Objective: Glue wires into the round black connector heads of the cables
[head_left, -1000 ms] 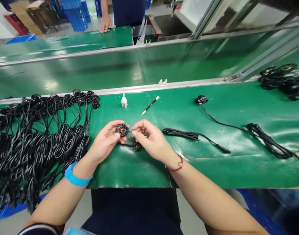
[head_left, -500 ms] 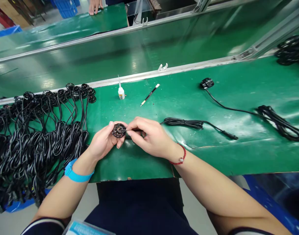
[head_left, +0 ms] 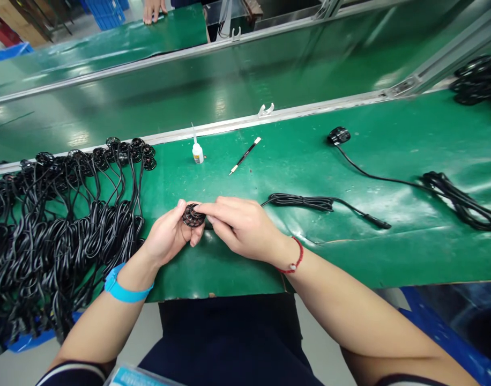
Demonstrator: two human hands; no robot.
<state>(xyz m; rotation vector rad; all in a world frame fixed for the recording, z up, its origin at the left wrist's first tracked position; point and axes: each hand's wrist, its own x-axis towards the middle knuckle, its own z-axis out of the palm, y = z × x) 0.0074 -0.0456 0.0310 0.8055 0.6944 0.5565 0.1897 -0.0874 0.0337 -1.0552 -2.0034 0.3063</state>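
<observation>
My left hand (head_left: 169, 230) holds a small round black part (head_left: 192, 215) between thumb and fingers. Its open face points up and shows ribs and some copper-coloured bits inside. My right hand (head_left: 243, 225) lays its index fingertip on that face, while the thumb is at the part's right edge and the other fingers curl under. A black cable appears to pass beneath the right hand, where my grip on it is partly hidden. It comes out as a tied cable bundle (head_left: 299, 201) with a plug (head_left: 377, 221) at its end.
Many coiled cables with round heads (head_left: 68, 230) cover the left of the green table. A white dropper bottle (head_left: 198, 153) and a pen-like tool (head_left: 245, 155) lie ahead. Rightward are another round part (head_left: 339, 135) and its coiled cable (head_left: 462, 203). Another person's hand (head_left: 154, 10) rests across the divider.
My right index finger has gone from pinching a thin wire at the part's edge to stretching over its face. The part has tilted slightly in my left hand.
</observation>
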